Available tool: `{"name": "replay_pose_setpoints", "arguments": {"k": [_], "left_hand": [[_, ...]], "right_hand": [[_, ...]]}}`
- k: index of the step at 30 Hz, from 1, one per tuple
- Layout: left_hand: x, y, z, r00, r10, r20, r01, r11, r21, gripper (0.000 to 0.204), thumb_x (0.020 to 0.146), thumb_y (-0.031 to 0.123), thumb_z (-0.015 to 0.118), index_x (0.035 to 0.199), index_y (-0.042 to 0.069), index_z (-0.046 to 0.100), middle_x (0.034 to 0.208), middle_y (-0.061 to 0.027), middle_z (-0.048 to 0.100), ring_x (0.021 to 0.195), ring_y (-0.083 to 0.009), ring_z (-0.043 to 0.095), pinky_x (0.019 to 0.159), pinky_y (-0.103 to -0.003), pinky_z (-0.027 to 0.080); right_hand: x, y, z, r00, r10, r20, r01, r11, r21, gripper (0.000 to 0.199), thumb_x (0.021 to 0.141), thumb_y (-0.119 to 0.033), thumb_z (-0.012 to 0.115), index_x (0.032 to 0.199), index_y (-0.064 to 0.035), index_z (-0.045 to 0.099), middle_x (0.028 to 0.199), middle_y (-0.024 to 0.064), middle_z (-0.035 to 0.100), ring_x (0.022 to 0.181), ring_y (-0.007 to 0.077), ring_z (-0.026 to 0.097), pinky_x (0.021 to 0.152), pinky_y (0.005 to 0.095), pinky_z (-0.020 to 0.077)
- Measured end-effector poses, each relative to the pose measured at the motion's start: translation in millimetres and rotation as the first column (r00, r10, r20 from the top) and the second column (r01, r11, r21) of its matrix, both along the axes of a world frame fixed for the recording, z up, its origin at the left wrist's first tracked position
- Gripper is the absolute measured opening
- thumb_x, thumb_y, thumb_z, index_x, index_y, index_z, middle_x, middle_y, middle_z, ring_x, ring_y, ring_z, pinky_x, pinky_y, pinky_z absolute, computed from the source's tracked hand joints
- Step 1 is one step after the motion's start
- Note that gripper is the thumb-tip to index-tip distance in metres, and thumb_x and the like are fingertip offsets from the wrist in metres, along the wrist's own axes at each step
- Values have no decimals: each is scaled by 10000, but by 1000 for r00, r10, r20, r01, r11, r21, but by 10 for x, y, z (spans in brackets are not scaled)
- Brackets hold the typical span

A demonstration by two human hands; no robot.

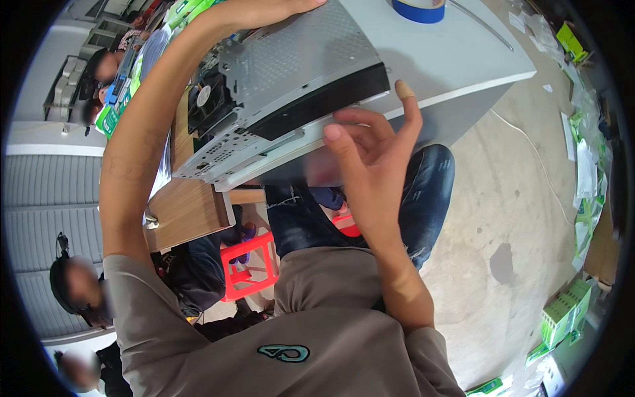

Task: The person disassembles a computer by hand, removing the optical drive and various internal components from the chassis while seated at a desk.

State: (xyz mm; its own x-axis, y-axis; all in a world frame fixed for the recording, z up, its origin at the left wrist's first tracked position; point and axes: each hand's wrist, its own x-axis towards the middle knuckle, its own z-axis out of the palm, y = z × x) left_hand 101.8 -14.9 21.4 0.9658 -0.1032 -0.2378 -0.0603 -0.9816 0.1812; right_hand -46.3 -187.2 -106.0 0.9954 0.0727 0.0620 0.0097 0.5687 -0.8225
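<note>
Metal chassis (pixel 291 86), grey and perforated, with a black front panel and a black fan at its left end, lies on the white table (pixel 463 59) with its near edge overhanging the table's front rim. Left hand (pixel 264 12) rests flat on the chassis top at the far side, fingers stretched out along the sheet metal; the fingertips run out of the upper edge of the picture, so the full grip cannot be told. Left forearm rises from the lower left past the fan end of the unit. Right hand (pixel 370 152) is raised at the near front edge of the chassis, below the black panel, with fingers spread wide and loosely curled; the fingertips sit at or just beside the lower lip of the unit, and whether they press on it cannot be told. One finger of that hand carries a tan plaster (pixel 404 89) on its tip.

Blue tape roll (pixel 418 9) sits on the table beyond the chassis, well apart from both hands. Wooden bench top (pixel 185 212) adjoins the table at the left. Red plastic stool (pixel 251 264) stands on the concrete floor below. Green cartons (pixel 562 311) lie on the floor at the right. Another seated person (pixel 79 291) is at the lower left.
</note>
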Motion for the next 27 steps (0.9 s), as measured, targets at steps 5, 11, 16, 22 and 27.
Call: {"name": "replay_pose_setpoints", "arguments": {"k": [5, 11, 16, 22, 27], "left_hand": [[-64, 48, -21, 997, 30, -66, -40, 987, -156, 827, 904, 724, 439, 1320, 27, 593, 1283, -152, 607, 1189, -256, 562, 1014, -357, 404], [198, 147, 89, 988, -57, 147, 89, 971, -222, 698, 982, 562, 436, 1241, -69, 585, 1054, -226, 678, 991, -293, 659, 884, -432, 501], [146, 124, 519, 990, 61, 127, -9, 927, -376, 833, 940, 692, 399, 1278, -43, 599, 1308, -263, 577, 1234, -336, 542, 1049, -419, 395], [-36, 7, 558, 939, 99, 329, 251, 454, -855, 665, 1004, 568, 394, 1132, -32, 650, 1115, -174, 659, 1032, -268, 618, 950, -389, 448], [-257, 99, 602, 869, 173, 464, 434, 189, -881, 540, 1026, 450, 409, 1202, -25, 597, 1144, -181, 652, 1063, -297, 617, 943, -412, 460]], "right_hand": [[-11, 254, 231, 996, -88, 9, 89, 993, -79, 935, 850, 14, 729, 1508, -51, 68, 1047, 147, 539, 911, 184, 628, 779, 261, 511], [62, 277, 350, 972, -219, 89, 224, 972, -63, 940, 845, 4, 743, 1508, -49, 78, 1057, 149, 541, 876, 201, 620, 777, 294, 521], [121, 270, 632, 939, -288, 188, 301, 953, -42, 947, 838, 90, 704, 1521, -64, 65, 1065, 108, 540, 901, 156, 587, 810, 263, 477], [278, 210, 880, 825, -462, 326, 477, 878, 35, 787, 897, -40, 690, 1497, 8, 182, 1217, 113, 482, 1044, 193, 550, 902, 311, 466], [415, 238, 1025, 702, -516, 491, 584, 812, 18, 897, 782, 77, 759, 1491, -22, 219, 1175, 102, 460, 1087, 218, 548, 932, 345, 476]]}}
